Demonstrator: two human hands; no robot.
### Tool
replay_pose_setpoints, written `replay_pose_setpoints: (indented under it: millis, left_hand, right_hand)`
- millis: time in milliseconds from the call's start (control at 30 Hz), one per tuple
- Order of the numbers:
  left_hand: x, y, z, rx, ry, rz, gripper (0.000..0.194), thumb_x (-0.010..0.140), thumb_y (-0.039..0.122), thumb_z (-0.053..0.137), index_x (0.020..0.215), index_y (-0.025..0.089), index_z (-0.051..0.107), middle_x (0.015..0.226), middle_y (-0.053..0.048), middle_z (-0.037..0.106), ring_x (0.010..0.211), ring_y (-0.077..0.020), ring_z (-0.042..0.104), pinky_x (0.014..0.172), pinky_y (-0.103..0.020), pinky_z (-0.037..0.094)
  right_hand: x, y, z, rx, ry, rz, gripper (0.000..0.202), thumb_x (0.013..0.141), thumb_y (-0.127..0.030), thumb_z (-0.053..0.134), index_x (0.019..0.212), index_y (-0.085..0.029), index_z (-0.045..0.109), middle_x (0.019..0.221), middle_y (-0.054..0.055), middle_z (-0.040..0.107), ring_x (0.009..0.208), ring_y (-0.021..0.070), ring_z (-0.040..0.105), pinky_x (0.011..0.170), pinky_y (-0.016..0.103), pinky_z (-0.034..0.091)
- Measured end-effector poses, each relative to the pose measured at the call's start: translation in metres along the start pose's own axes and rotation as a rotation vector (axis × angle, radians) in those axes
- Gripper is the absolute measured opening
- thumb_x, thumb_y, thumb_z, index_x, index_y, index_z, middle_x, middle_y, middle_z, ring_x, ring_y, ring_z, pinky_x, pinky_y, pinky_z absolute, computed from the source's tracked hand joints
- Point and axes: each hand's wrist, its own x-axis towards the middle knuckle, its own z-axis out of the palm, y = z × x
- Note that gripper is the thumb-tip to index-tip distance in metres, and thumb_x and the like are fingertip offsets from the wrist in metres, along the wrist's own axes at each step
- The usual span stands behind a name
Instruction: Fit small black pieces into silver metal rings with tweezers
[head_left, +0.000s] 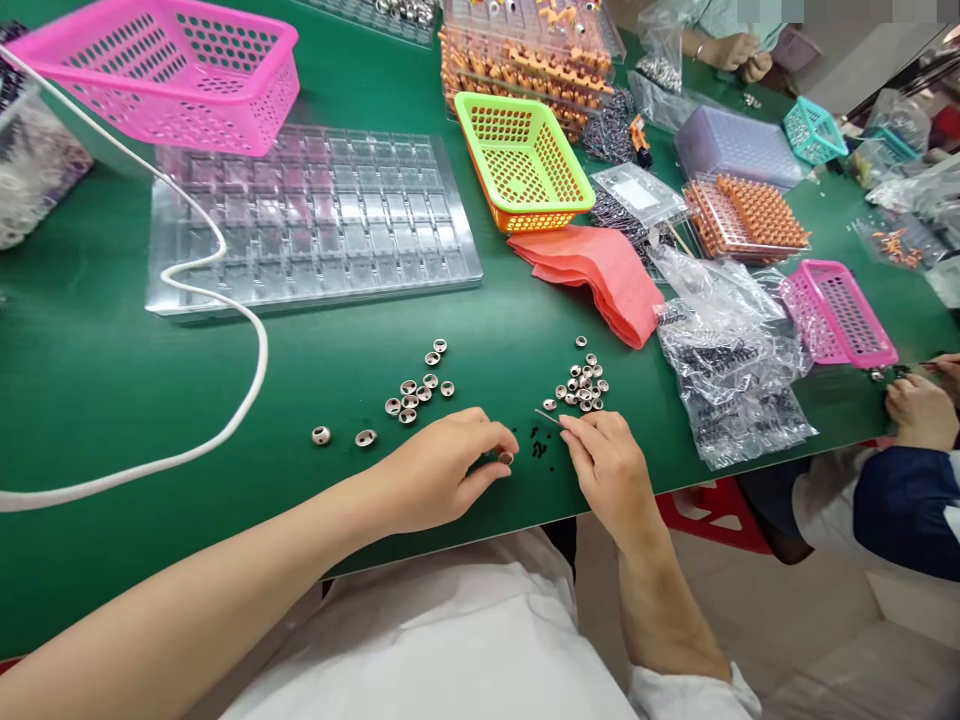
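Observation:
Between the thumb and fingers of my left hand [450, 468] is a small round metal cap [505, 458], partly covered by the fingertips. My right hand [609, 465] pinches a thin metal rod-like tool [547, 415], its tip pointing left and away from me. Tiny black pieces [538, 449] lie on the green table between the two hands. Beyond my right hand sits a cluster of metal caps [585, 385]. Several more caps [409, 402] are spread beyond my left hand, with a cap [321, 435] farther left.
A clear compartment tray [315, 220] lies behind, with a pink basket [262, 110] overlapping its far edge. A white cable [244, 400] curves across the left. Right of centre are a green basket [525, 150], red cloth [600, 275] and plastic bags [727, 360]. Co-workers' hands [921, 410] show at right.

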Motion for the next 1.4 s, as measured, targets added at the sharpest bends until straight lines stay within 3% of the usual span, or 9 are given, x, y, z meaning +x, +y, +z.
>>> replay_pose_setpoints:
  millis: [100,167,467,700,900,1000,1133,1400]
  left_hand:
    - [-0.003,0.003,-0.004,0.010,-0.154,0.005,0.013,0.094,0.017,0.058,0.099,0.021,0.069,0.089,-0.005,0.070,0.086,-0.0208,0.068,0.070,-0.028,0.051]
    - [-0.003,0.005,0.000,0.032,-0.185,0.005,0.012,0.094,0.015,0.059,0.099,0.020,0.069,0.088,-0.005,0.070,0.086,-0.0213,0.067,0.071,-0.028,0.051]
    - [0.009,0.000,0.033,0.061,-0.004,0.127,0.010,0.098,0.014,0.056,0.103,0.016,0.065,0.094,-0.009,0.073,0.089,-0.0247,0.062,0.084,-0.039,0.052]
    - [0.008,-0.005,0.026,-0.001,0.022,0.159,0.011,0.099,0.015,0.056,0.107,0.017,0.065,0.097,-0.008,0.073,0.092,-0.0233,0.064,0.081,-0.035,0.054]
    - [-0.003,-0.005,0.021,0.125,0.115,0.190,0.010,0.100,0.016,0.057,0.109,0.017,0.062,0.101,-0.009,0.074,0.099,-0.0253,0.065,0.083,-0.038,0.057]
    - [-0.011,0.005,0.025,0.298,0.105,0.204,0.009,0.101,0.012,0.053,0.102,0.014,0.062,0.114,-0.015,0.074,0.117,-0.0322,0.063,0.088,-0.044,0.059]
    - [-0.020,0.013,0.036,0.482,0.031,0.246,0.013,0.100,0.008,0.050,0.099,0.009,0.063,0.120,-0.022,0.073,0.126,-0.0409,0.060,0.091,-0.051,0.059]
    - [-0.022,0.013,0.057,0.526,-0.027,0.199,0.016,0.101,0.008,0.047,0.093,0.010,0.061,0.141,-0.031,0.061,0.137,-0.0452,0.054,0.098,-0.056,0.057]
  right_hand:
    - [0.000,0.000,0.003,-0.004,0.018,-0.016,0.024,0.101,-0.018,0.054,0.114,-0.027,0.071,0.095,0.007,0.069,0.094,0.0246,0.063,0.083,0.042,0.057]
    - [-0.001,0.000,0.004,-0.001,0.036,-0.019,0.023,0.101,-0.017,0.054,0.112,-0.026,0.072,0.094,0.007,0.068,0.092,0.0240,0.063,0.082,0.041,0.057]
    - [-0.008,-0.005,0.001,0.079,0.004,-0.022,0.025,0.100,-0.016,0.056,0.114,-0.026,0.074,0.091,0.006,0.066,0.084,0.0210,0.059,0.075,0.037,0.053]
    - [-0.012,-0.013,-0.004,0.124,-0.045,-0.050,0.024,0.100,-0.012,0.057,0.114,-0.024,0.073,0.089,0.005,0.066,0.084,0.0197,0.060,0.073,0.035,0.054]
    - [-0.025,-0.010,-0.012,0.109,0.061,0.019,0.027,0.098,-0.010,0.059,0.120,-0.023,0.069,0.095,0.006,0.068,0.087,0.0197,0.064,0.074,0.035,0.055]
    - [-0.041,-0.011,-0.013,0.074,0.061,0.049,0.027,0.097,-0.010,0.061,0.121,-0.022,0.067,0.096,0.006,0.068,0.087,0.0194,0.065,0.075,0.034,0.056]
    - [-0.059,-0.016,-0.008,0.032,0.076,0.119,0.023,0.098,-0.010,0.060,0.116,-0.021,0.067,0.094,0.006,0.068,0.086,0.0191,0.065,0.076,0.034,0.056]
    - [-0.057,-0.035,0.003,-0.004,0.097,0.131,0.017,0.098,-0.010,0.059,0.109,-0.018,0.069,0.088,0.006,0.067,0.081,0.0183,0.064,0.073,0.033,0.056]
